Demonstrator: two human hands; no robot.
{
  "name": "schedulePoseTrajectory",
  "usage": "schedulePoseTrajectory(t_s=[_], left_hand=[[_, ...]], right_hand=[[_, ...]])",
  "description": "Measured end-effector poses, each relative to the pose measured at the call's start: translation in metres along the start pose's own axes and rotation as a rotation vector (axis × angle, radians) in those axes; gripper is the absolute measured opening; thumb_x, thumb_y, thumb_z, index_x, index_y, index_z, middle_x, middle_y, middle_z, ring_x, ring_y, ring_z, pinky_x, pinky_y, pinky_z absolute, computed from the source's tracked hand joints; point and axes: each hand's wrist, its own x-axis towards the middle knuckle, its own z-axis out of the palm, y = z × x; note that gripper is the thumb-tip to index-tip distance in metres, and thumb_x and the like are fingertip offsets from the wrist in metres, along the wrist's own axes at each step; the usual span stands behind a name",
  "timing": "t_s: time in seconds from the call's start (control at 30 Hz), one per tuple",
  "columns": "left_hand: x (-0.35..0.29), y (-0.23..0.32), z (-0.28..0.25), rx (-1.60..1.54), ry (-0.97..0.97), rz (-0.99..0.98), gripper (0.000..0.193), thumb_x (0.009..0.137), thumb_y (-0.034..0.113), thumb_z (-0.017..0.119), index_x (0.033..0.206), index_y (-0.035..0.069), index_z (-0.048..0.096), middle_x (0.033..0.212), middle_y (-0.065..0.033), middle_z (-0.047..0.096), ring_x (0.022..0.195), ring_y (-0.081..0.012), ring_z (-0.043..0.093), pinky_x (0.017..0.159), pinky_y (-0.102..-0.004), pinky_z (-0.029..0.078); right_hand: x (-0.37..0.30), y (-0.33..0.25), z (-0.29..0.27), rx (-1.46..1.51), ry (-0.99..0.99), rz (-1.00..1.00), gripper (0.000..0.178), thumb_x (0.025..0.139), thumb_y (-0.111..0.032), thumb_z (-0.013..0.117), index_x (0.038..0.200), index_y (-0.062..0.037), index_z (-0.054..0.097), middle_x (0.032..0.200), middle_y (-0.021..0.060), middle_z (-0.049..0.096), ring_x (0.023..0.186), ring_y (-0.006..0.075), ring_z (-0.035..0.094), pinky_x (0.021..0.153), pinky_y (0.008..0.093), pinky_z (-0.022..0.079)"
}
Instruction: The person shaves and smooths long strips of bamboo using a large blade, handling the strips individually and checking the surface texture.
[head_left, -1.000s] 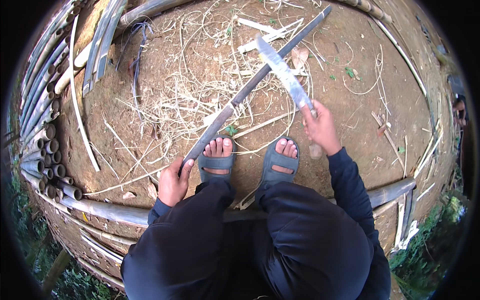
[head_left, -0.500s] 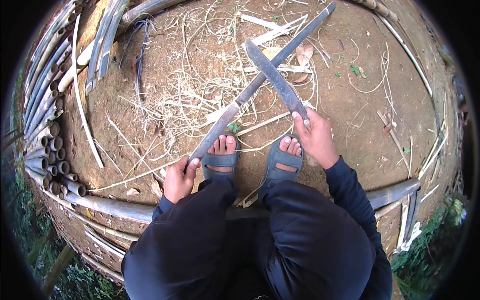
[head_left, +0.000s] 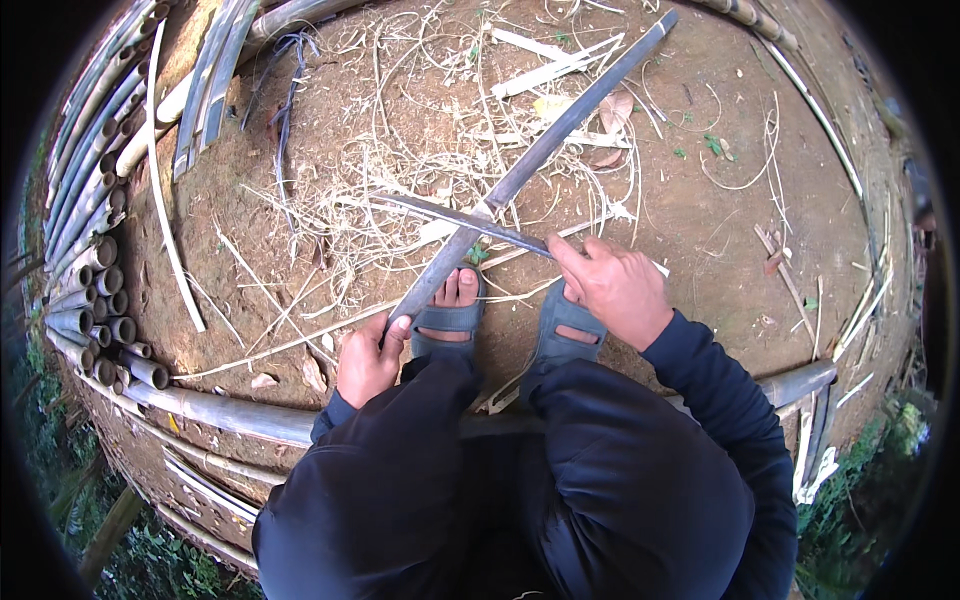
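Observation:
My left hand (head_left: 368, 362) is closed around the near end of a long, dark split bamboo strip (head_left: 580, 115), thumb on top. The strip slants up and away to the right over the ground, with a paler patch near its middle. My right hand (head_left: 622, 290) is wrapped round the handle of a machete (head_left: 515, 237), index finger stretched toward the blade. The blade lies across the strip near the pale patch, seen nearly edge-on, its tip pointing left. Whether its edge bites into the bamboo I cannot tell.
Pale bamboo shavings (head_left: 350, 215) litter the brown earth ahead of my sandalled feet (head_left: 448, 318). Bamboo poles (head_left: 98, 255) are stacked at the left. A thick bamboo pole (head_left: 235, 415) runs crosswise behind my feet. Split strips (head_left: 212, 90) lean at the upper left.
The machete has swung from pointing up and left to lying nearly flat across the strip, and my right hand has turned palm-down. My left hand stays on the strip, slightly shifted right.

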Motion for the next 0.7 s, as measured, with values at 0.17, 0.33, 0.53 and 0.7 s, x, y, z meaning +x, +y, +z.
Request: schedulePoseTrajectory(t_s=[0.17, 0.33, 0.53, 0.7], left_hand=[[0.0, -0.005, -0.004, 0.058, -0.007, -0.013, 0.035, 0.097, 0.033, 0.059, 0.084, 0.001, 0.065, 0.059, -0.019, 0.059, 0.057, -0.0383, 0.061, 0.054, -0.0448, 0.044], [-0.002, -0.009, -0.003, 0.142, 0.011, -0.02, 0.039, 0.099, 0.034, 0.056, 0.084, -0.001, 0.064, 0.061, -0.0114, 0.06, 0.056, -0.0186, 0.058, 0.055, -0.0335, 0.044], [-0.001, -0.01, -0.003, 0.239, 0.034, 0.046, 0.038, 0.099, 0.032, 0.056, 0.081, -0.001, 0.062, 0.061, -0.0183, 0.061, 0.056, -0.0355, 0.061, 0.054, -0.0424, 0.044], [-0.003, 0.001, -0.01, 0.333, 0.142, 0.095, 0.034, 0.097, 0.031, 0.058, 0.078, 0.003, 0.056, 0.057, -0.0218, 0.056, 0.057, -0.0443, 0.057, 0.053, -0.051, 0.041]], right_hand=[[0.008, 0.043, -0.004, -0.066, 0.081, 0.137, 0.032, 0.089, -0.014, 0.059, 0.12, -0.0176, 0.058, 0.069, 0.0069, 0.057, 0.056, 0.0242, 0.065, 0.048, 0.038, 0.052], [0.01, 0.027, -0.015, -0.186, -0.066, 0.025, 0.033, 0.087, -0.013, 0.058, 0.12, -0.0131, 0.058, 0.069, 0.0057, 0.06, 0.055, 0.0201, 0.065, 0.045, 0.0326, 0.052], [0.018, 0.036, -0.006, -0.174, -0.019, 0.08, 0.032, 0.088, -0.015, 0.06, 0.119, -0.0089, 0.057, 0.07, 0.0085, 0.059, 0.056, 0.0249, 0.065, 0.049, 0.038, 0.053], [0.018, 0.013, -0.026, -0.084, -0.106, 0.047, 0.038, 0.088, -0.017, 0.062, 0.125, -0.0103, 0.056, 0.073, 0.009, 0.059, 0.06, 0.0261, 0.065, 0.052, 0.0394, 0.054]])
